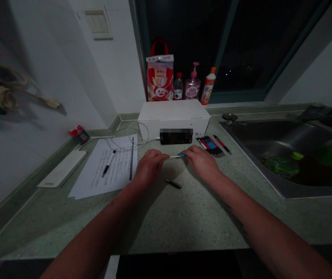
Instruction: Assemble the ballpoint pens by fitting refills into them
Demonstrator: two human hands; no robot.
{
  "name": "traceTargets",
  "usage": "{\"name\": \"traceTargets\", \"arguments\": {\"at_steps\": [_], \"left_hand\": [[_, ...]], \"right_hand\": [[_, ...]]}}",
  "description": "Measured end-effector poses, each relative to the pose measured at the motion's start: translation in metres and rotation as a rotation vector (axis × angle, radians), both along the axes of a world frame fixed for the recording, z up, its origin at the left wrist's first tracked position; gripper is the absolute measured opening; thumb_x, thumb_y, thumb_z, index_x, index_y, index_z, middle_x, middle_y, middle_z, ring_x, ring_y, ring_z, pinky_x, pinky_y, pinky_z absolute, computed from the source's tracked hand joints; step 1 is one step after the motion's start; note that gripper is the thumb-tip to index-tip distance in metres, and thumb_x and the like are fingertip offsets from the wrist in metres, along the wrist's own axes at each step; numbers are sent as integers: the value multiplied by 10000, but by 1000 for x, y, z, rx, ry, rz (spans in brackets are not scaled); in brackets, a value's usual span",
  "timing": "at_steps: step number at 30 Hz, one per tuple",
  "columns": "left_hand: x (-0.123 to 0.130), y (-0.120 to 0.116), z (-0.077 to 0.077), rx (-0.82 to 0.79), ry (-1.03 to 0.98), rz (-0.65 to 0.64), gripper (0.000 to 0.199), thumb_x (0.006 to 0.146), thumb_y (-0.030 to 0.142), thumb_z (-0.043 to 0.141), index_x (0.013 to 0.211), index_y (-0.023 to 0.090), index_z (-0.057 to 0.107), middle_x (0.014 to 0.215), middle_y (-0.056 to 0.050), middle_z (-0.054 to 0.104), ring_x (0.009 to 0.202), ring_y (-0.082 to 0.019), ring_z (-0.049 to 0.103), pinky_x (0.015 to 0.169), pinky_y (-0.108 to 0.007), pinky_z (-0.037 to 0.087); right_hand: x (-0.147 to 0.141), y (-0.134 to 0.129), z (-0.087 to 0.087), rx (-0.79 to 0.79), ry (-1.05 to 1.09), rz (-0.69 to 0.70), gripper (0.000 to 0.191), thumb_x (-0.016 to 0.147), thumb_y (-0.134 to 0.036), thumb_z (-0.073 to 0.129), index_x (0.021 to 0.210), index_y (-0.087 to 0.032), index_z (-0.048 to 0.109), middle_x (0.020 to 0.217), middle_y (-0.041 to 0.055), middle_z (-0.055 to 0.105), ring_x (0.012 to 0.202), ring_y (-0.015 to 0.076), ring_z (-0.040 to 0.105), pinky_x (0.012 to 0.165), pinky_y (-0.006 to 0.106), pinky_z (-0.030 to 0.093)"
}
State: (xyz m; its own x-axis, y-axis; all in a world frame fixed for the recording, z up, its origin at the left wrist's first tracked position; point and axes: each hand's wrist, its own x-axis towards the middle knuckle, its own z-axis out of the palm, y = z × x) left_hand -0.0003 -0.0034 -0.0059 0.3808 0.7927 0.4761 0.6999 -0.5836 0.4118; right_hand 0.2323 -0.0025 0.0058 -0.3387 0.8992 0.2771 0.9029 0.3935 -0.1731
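A slim white-and-blue pen (175, 156) is stretched level between my two hands, just in front of the phone. My left hand (151, 166) pinches its white end between thumb and fingers. On the other side, my right hand (202, 161) grips the blue end, and my fingers hide part of it. Whether the white and blue parts are one piece, I cannot tell. A short black pen part (173, 184) lies on the counter below my hands. Several pens (211, 146) with blue, red and black parts lie side by side beyond my right hand.
A phone (176, 137) with a white cable leans on a white box (173, 112). Printed sheets (96, 182) carrying a black-and-white pen (108, 164) lie left, near a white flat case (64, 168). A sink (255, 174) is at right. Bottles (192, 87) stand behind the box.
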Motion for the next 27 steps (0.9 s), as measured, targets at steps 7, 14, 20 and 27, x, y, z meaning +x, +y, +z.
{"name": "traceTargets", "arguments": {"at_steps": [7, 14, 20, 27], "left_hand": [[8, 1, -14, -48, -258, 71, 518, 892, 210, 679, 1387, 232, 528, 1127, -76, 684, 959, -219, 639, 896, -389, 535], [6, -7, -5, -114, -45, -292, 317, 834, 354, 778, 1114, 225, 705, 1065, -78, 696, 1037, -256, 636, 935, -416, 521], [12, -14, -1, -227, 133, -496, 115, 843, 292, 741, 913, 204, 764, 1018, -77, 706, 990, -238, 638, 913, -368, 493], [10, -8, -2, -285, -229, 2, 125, 898, 200, 616, 972, 193, 716, 948, -46, 745, 878, -213, 690, 829, -354, 545]], "right_hand": [[-6, -5, -4, -18, 30, 58, 430, 999, -168, 451, 1392, -278, 586, 1134, 82, 705, 923, 226, 673, 736, 314, 481], [0, 3, -8, 71, 349, -126, 623, 969, -221, 450, 1578, -211, 315, 1201, 138, 718, 940, 295, 710, 803, 423, 555], [2, 3, -10, 99, 377, -45, 470, 972, -173, 439, 1423, -241, 553, 1241, 112, 693, 1052, 275, 678, 884, 396, 533], [2, -1, -4, 18, 110, 51, 591, 904, -31, 432, 1405, -305, 584, 1163, 72, 697, 946, 231, 676, 758, 323, 505]]}}
